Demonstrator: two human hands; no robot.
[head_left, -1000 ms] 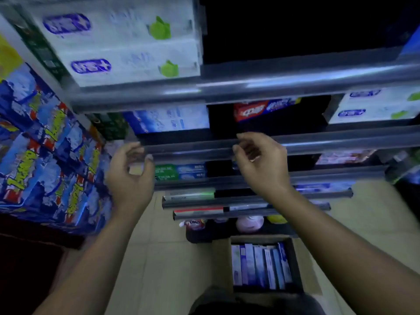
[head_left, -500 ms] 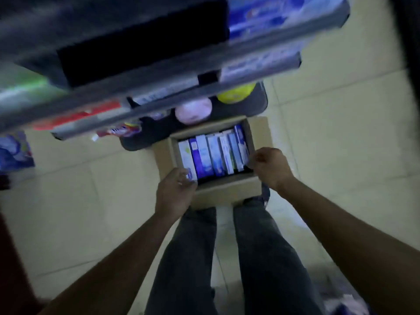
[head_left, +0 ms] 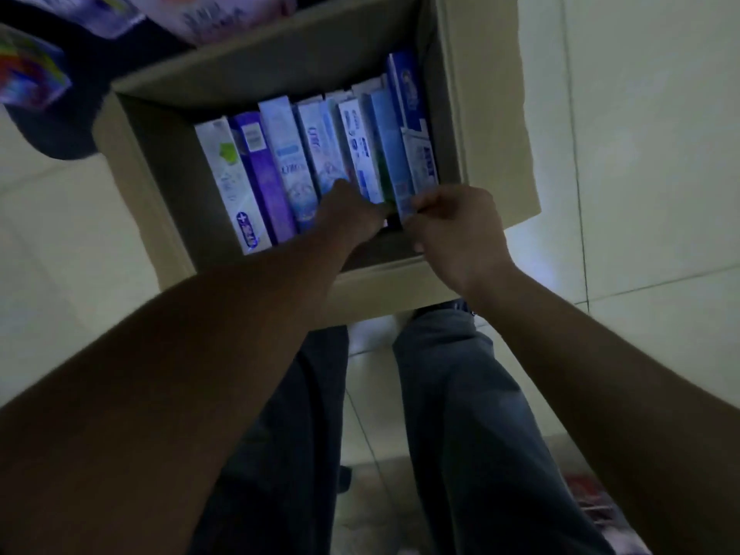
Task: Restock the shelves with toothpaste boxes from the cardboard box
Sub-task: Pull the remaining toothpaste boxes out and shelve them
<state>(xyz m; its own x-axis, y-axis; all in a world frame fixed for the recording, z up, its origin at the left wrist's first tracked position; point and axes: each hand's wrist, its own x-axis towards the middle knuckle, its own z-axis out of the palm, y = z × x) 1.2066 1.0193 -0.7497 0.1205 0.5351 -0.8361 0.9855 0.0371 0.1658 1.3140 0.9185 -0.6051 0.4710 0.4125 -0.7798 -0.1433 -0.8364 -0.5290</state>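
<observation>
Some eight or nine toothpaste boxes counted, exact number uncertain: right end of the row overlapping and partly covered by the hands. All standing on edge, packed side by side inside the open cardboard box on the tiled floor. Lettering on the packs smeared, not readable; only colours clear: white with a green mark at far left, then purple, then pale blues and whites.

Left hand: reaching into the carton at mid-row, back of hand toward the camera. Fingertips buried among the packs and hidden by the knuckles; cannot tell whether anything is gripped or how far the fingers are curled.

Right hand: at the near right corner of the carton, fingers curled, thumb and fingertips pinching the near end of a pale blue box. That pack in line with its neighbours, its lower edge covered by the fingers.

Near wall of the carton partly masked by both forearms. Far flap cut by the upper edge of view.

Top left: blurred colourful packets above a dark rounded shape, neither identifiable. Below the carton: two legs in blue jeans, feet out of sight. Bottom right corner: reddish smudge, too dim to name.
</observation>
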